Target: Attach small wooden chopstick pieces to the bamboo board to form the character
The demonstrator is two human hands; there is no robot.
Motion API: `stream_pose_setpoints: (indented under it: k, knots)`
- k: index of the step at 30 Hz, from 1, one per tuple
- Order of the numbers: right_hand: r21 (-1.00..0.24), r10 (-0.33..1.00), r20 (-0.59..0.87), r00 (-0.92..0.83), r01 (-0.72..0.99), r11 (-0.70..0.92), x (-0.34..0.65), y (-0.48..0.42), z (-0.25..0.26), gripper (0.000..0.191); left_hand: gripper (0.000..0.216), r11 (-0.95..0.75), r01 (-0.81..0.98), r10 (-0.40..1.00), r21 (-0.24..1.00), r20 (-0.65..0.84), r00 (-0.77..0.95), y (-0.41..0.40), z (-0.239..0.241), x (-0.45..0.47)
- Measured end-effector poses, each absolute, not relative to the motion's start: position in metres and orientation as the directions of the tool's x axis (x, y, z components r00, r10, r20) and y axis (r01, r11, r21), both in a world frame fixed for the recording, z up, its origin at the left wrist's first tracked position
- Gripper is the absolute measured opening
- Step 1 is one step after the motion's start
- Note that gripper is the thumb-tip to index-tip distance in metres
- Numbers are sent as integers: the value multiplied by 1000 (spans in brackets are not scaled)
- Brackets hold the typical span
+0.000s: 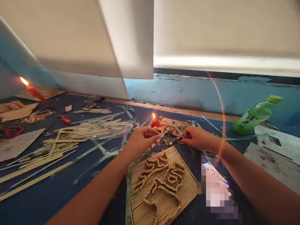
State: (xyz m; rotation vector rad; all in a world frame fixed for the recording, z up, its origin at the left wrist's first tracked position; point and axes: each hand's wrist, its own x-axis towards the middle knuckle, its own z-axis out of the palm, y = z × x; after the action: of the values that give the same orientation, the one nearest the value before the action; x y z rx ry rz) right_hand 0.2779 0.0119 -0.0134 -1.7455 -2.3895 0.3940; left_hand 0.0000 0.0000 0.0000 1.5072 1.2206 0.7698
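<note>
My left hand (145, 139) is pinched near the lit red candle (154, 121), thumb against fingertips. A small pale sliver shows at its fingertips, too small to name. Across from it, my right hand (198, 137) is closed, and a thin metal-looking tool (176, 139) points left from its fingers; its exact kind is unclear. Below both hands lies a square panel of thin wooden sticks (139, 207). Raised curving lines of small pale pieces (172, 179) stand on the panel. Behind the candle is a mat of brownish sticks (172, 124).
Loose wooden sticks (56, 147) and clear plastic strips (103, 149) cover the left. Another lit red candle (35, 92) leans at far left, near red scissors (14, 132). A phone (214, 167) lies under my right forearm. A green bottle (254, 116) and papers (269, 162) are at right.
</note>
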Motion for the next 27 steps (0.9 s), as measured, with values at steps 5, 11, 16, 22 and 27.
stream_pose_setpoints:
  k: [5, 11, 16, 22, 27]
  knots:
    - [-276, 937, 139, -321, 896, 348, 261, 3, 1, 17, 22, -4, 318, 957, 948, -89, 276, -2, 0, 3]
    - [-236, 779, 338, -528, 754, 613, 217, -26, 14, 16, 17, -32, 293, 957, 956, -56, 286, -11, 2, 8]
    - [-150, 664, 374, -647, 665, 732, 208, -33, 8, 15, 15, -104, 220, 929, 970, 15, 371, -16, -1, 9]
    - [-56, 623, 393, -677, 658, 751, 210, -32, 3, 18, 11, -157, 265, 928, 952, 50, 370, -20, -3, 13]
    - [-44, 622, 421, -661, 670, 741, 208, -33, 2, 18, 9, -167, 233, 921, 958, 67, 384, -21, -3, 13]
